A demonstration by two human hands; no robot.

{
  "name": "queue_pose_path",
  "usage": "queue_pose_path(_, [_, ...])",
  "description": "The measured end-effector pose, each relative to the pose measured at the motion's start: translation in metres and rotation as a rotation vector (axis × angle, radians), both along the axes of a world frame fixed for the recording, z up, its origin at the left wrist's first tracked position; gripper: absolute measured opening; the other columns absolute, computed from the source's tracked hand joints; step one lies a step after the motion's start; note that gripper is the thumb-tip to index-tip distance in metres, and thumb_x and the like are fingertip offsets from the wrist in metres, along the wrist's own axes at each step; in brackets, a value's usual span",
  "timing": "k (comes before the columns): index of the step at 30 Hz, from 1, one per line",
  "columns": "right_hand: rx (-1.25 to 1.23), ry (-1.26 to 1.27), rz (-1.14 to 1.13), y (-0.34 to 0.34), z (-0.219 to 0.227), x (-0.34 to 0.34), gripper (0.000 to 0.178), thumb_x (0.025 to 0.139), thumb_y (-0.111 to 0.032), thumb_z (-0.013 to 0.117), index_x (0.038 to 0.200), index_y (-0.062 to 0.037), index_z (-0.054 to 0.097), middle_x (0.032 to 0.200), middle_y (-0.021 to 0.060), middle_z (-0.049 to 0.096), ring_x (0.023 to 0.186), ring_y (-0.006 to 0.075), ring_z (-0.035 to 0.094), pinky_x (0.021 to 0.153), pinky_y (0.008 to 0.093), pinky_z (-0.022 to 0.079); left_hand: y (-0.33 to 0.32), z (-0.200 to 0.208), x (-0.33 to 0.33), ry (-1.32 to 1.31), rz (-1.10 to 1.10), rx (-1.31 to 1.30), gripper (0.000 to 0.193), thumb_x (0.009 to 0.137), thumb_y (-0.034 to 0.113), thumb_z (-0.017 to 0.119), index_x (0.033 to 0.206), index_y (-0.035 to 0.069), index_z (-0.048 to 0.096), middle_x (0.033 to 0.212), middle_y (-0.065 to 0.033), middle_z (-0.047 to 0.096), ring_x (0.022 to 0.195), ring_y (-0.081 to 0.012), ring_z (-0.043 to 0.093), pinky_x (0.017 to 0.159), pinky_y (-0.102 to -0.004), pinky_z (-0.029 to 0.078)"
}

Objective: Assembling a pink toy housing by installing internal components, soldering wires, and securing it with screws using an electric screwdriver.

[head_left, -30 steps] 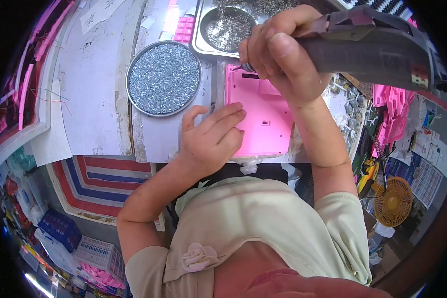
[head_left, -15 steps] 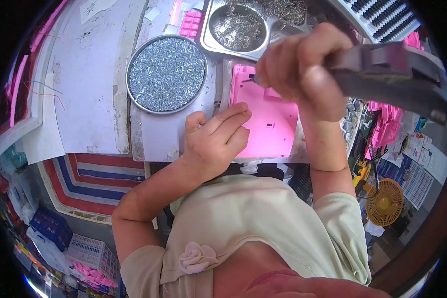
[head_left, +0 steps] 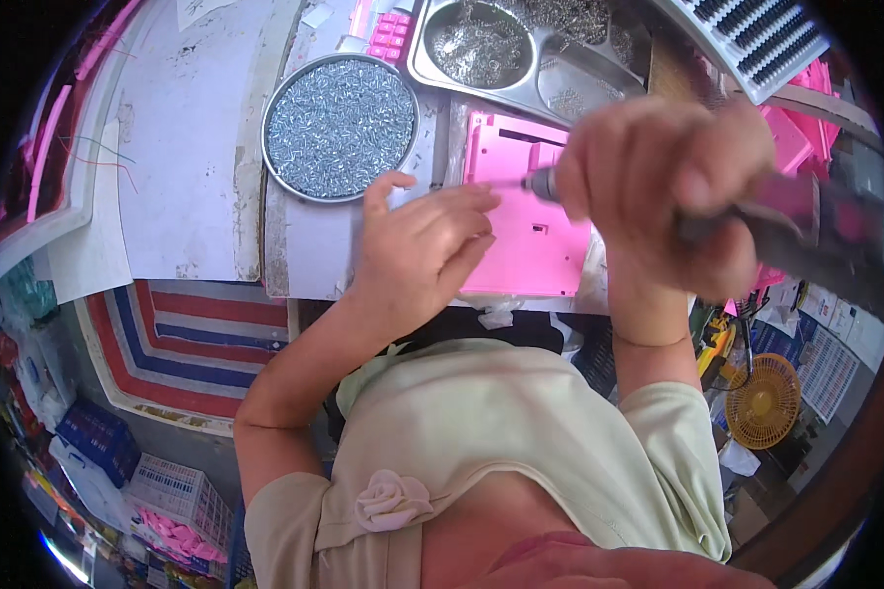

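My right hand (head_left: pixel 658 187) is wrapped round a power screwdriver (head_left: pixel 796 236) with a dark body, blurred by motion. Its thin bit points left, over the upper left of a pink plastic casing (head_left: pixel 525 265) lying flat on the table. At the casing's left edge, the fingertips of my left hand (head_left: pixel 422 236) are drawn together close to the bit's tip. Another finger of that hand is bent away toward the round pan. Whatever small thing my left fingers hold is too little to make out.
A round metal pan (head_left: pixel 267 137) full of small silvery screws or pins stands left of the casing. Behind it are pink number keys (head_left: pixel 391 37) and a steel compartment tray (head_left: pixel 432 83) with small metal parts. A rack (head_left: pixel 746 49) of black parts sits at the far right.
The screwdriver and my right hand have moved down and to the right. My left fingertips have shifted slightly upward, toward the bit. The whole view has tilted a little.
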State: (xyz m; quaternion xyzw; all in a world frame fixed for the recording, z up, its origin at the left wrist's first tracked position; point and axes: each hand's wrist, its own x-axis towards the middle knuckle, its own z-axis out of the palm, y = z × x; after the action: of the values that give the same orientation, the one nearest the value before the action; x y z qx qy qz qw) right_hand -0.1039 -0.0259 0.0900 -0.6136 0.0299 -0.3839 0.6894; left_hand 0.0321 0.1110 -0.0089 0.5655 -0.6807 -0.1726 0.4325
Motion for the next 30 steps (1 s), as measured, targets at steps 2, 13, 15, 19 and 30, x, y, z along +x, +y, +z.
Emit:
queue_pose_path(2, [-0.023, -0.006, 0.062, 0.004, 0.005, -0.007, 0.03, 0.095, -0.039, 0.071, 0.097, -0.0143, 0.055, 0.058, -0.0049, 0.047, 0.047, 0.0078, 0.043, 0.046, 0.0256, 0.047, -0.001, 0.005, 0.002, 0.034, 0.009, -0.006, 0.017, 0.083, 0.009, 0.077, 0.095, 0.012, 0.066, 0.106, -0.002, 0.075, 0.103, -0.0165, 0.071, 0.104, -0.0479, 0.033])
queue_pose_path(13, [0.002, 0.045, -0.023, 0.03, 0.007, -0.011, 0.03, 0.095, -0.039, 0.071, 0.092, -0.0145, 0.053, 0.058, -0.0036, 0.048, 0.047, 0.0096, 0.045, 0.046, 0.0269, 0.048, 0.003, 0.011, 0.004, -0.084, 0.042, -0.143, 0.018, 0.08, 0.011, 0.079, 0.094, 0.009, 0.067, 0.091, -0.0012, 0.074, 0.087, -0.0177, 0.073, 0.111, -0.0508, 0.032])
queue_pose_path(15, [0.013, 0.066, -0.011, 0.032, 0.006, -0.011, 0.029, 0.096, -0.038, 0.069, 0.093, -0.0139, 0.053, 0.058, -0.0029, 0.048, 0.047, 0.0106, 0.045, 0.046, 0.0278, 0.047, 0.005, 0.014, 0.006, -0.119, 0.019, -0.13, 0.016, 0.08, 0.015, 0.079, 0.092, 0.01, 0.069, 0.094, -0.002, 0.074, 0.09, -0.0173, 0.073, 0.111, -0.0518, 0.031])
queue_pose_path(19, [0.045, 0.097, -0.09, 0.035, -0.002, -0.012, 0.026, 0.096, -0.03, 0.068, 0.095, -0.0102, 0.052, 0.061, 0.0007, 0.049, 0.051, 0.0135, 0.047, 0.051, 0.0314, 0.046, -0.013, 0.013, 0.043, -0.035, 0.094, -0.031, 0.016, 0.079, 0.019, 0.08, 0.091, 0.01, 0.073, 0.098, -0.0019, 0.071, 0.101, -0.0176, 0.067, 0.108, -0.0527, 0.031])
queue_pose_path(30, [0.067, 0.243, -0.048, 0.037, -0.01, -0.002, 0.029, 0.092, -0.027, 0.071, 0.089, -0.0076, 0.05, 0.057, 0.0012, 0.048, 0.047, 0.0152, 0.048, 0.054, 0.0367, 0.048, -0.023, -0.02, 0.094, -0.382, 0.385, -0.049, 0.013, 0.085, 0.023, 0.077, 0.08, 0.012, 0.075, 0.086, 0.0019, 0.066, 0.094, -0.0197, 0.06, 0.094, -0.0499, 0.033])
